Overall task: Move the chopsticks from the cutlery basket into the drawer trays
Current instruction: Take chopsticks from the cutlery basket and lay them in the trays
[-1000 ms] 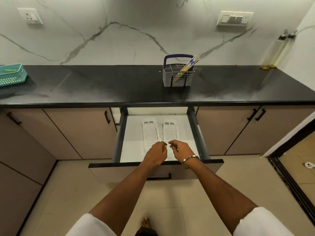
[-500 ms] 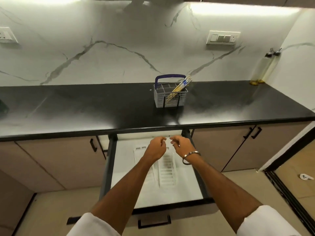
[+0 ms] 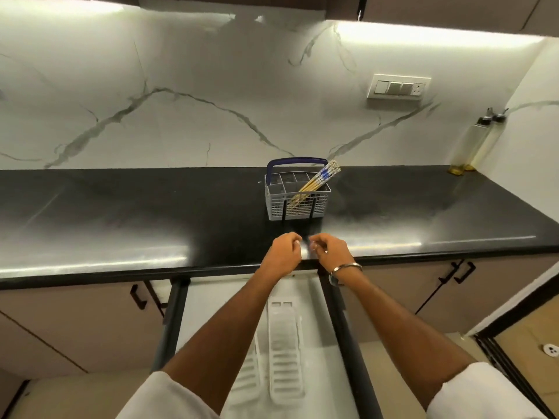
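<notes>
Hands over the counter edge, both up front & empty: left hand (image 3: 282, 252) and right hand (image 3: 329, 251) sit close together, fingertips nearly meeting, fingers loosely curled, nothing held in either. Chopsticks (image 3: 314, 184) not yet touched: whole bundle stands in the right end of the cutlery basket (image 3: 295, 204), leaning right, tips poking past the rim, basket well apart from the hands on the black countertop (image 3: 121, 213). Drawer (image 3: 211, 313) is open below the arms w/ two white trays (image 3: 282, 343) side by side inside, both w/o chopsticks.

Risks from here, as a judgement:
- Basket looks light; a pull on the leaning bundle could tip or drag it, esp. if no hand steadies it.
- Grabbing the lot at once: sticks are thin & smooth, some could slip out and roll off the counter or drop past the trays.
- Handle (image 3: 296, 163) arches right over the compartments, so sticks lifted straight up may snag on it.
- Trays are narrow; a skewed drop would leave ends hanging over the rims.
</notes>
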